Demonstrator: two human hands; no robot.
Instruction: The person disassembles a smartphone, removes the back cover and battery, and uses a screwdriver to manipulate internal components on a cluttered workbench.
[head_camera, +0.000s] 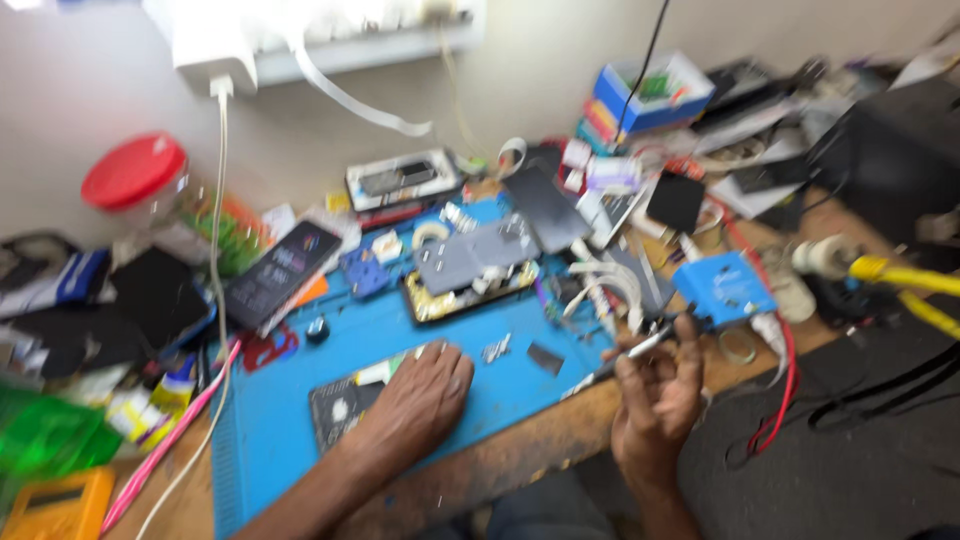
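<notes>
Two hands apart: our left hand flat on the dark opened phone, long axis L-R, while right hand pinches thin silver-tipped tool w/ tip aimed leftward at it.

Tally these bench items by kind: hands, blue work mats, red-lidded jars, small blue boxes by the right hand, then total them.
Hands: 2, left hand and right hand
Blue work mat: 1
Red-lidded jar: 1
Small blue box: 1
Total: 5

I see open blue mat at lower centre, between the opened phone and the small loose parts. Above that, stacked phone pieces block the way; cables crowd the counter at right.
</notes>
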